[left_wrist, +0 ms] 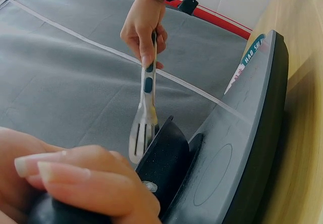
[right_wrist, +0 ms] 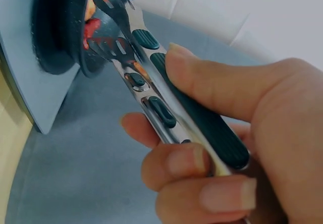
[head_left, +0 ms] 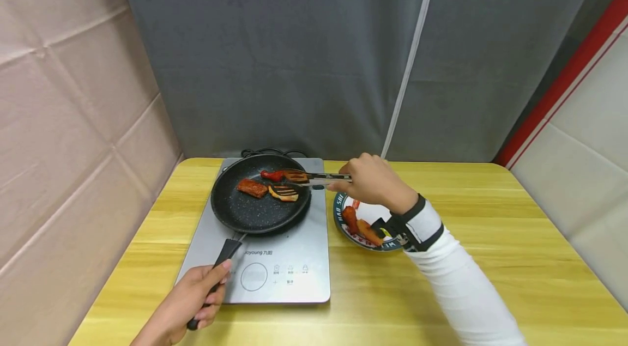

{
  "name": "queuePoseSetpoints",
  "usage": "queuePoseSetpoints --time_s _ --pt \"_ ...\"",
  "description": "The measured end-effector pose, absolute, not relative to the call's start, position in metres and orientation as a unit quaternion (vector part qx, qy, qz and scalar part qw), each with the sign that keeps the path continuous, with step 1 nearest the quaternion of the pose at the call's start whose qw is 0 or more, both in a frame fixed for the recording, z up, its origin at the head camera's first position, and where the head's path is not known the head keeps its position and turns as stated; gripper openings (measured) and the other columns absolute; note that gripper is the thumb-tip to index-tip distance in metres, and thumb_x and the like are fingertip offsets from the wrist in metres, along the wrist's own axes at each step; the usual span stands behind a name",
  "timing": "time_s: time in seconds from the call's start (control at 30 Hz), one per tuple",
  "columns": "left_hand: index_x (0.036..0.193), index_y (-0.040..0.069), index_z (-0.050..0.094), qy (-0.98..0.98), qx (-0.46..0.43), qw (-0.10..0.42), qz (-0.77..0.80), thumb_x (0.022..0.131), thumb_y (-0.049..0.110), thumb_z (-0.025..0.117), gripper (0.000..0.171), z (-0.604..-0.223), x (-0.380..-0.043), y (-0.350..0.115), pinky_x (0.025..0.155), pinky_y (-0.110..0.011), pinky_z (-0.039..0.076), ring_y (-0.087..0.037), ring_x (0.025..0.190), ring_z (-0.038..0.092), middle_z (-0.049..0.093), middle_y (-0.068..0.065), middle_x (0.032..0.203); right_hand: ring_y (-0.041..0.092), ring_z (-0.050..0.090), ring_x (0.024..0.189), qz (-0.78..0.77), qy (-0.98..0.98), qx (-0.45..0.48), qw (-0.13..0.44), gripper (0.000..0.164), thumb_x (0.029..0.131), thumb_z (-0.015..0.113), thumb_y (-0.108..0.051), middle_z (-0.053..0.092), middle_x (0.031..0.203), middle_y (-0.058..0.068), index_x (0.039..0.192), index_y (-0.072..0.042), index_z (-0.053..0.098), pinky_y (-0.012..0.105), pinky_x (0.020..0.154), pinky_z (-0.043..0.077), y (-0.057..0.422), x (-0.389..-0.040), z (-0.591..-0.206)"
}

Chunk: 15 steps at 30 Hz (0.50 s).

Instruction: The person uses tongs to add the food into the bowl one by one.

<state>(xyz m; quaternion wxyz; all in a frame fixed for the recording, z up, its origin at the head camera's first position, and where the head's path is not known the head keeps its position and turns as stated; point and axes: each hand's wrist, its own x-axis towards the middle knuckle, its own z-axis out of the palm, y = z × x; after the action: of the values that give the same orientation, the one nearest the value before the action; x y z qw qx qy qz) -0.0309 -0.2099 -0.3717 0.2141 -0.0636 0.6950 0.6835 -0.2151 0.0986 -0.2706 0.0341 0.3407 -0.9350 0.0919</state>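
Note:
My left hand (head_left: 196, 297) grips the black handle (head_left: 228, 250) of a dark speckled frying pan (head_left: 245, 215). Metal tongs (head_left: 324, 178) with dark green grips are held in my right hand (head_left: 375, 182), thumb on one arm and fingers curled round the other. Their slotted ends reach into the pan from the right, slightly apart, over a red piece of food (head_left: 272, 175) and a yellowish piece (head_left: 289, 197). Whether they pinch either piece cannot be told. Left of them lies a browned reddish piece of food (head_left: 252, 188).
Under the pan is a silver induction cooktop (head_left: 314, 264) on a yellow wooden table (head_left: 490, 259). A round plate (head_left: 338, 218) with a patterned dark rim holds food pieces (head_left: 350, 219), partly beneath my right wrist. A grey curtain (head_left: 294, 62) hangs behind; a black cable (head_left: 267, 150) lies at the back.

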Motion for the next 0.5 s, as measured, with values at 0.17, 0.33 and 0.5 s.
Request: queuePoseSetpoints --time_s 0.17,0.33,0.5 --pt "0.085 0.004 0.043 0.698 -0.064 0.214 0.681 0.097 0.042 0.042 0.04 -0.372 -0.031 -0.21 0.035 -0.02 0.028 -0.005 0.039 0.026 0.031 0.006 0.057 0.008 0.047 0.047 0.101 -0.938 0.327 0.049 0.037 0.084 0.061 -0.05 0.046 0.05 -0.008 0.091 -0.015 0.072 0.025 0.04 0.036 0.118 -0.207 -0.264" --pt "0.086 0.003 0.042 0.702 -0.076 0.209 0.676 0.096 0.044 0.044 0.043 -0.372 -0.032 -0.209 0.037 -0.02 0.028 -0.006 0.039 0.026 0.031 0.006 0.057 0.009 0.046 0.045 0.106 -0.941 0.315 0.069 0.038 0.084 0.061 -0.05 0.046 0.049 -0.006 0.093 -0.015 0.072 0.026 0.042 0.039 0.142 -0.2 -0.261" --pt "0.086 0.003 0.042 0.706 -0.076 0.207 0.673 0.096 0.045 0.044 0.043 -0.374 -0.033 -0.21 0.038 -0.02 0.029 -0.006 0.04 0.026 0.031 0.006 0.058 0.007 0.049 0.051 0.102 -0.945 0.301 0.078 0.043 0.084 0.061 -0.048 0.057 0.058 -0.004 0.097 -0.008 0.071 0.026 0.048 0.043 0.168 -0.193 -0.263"
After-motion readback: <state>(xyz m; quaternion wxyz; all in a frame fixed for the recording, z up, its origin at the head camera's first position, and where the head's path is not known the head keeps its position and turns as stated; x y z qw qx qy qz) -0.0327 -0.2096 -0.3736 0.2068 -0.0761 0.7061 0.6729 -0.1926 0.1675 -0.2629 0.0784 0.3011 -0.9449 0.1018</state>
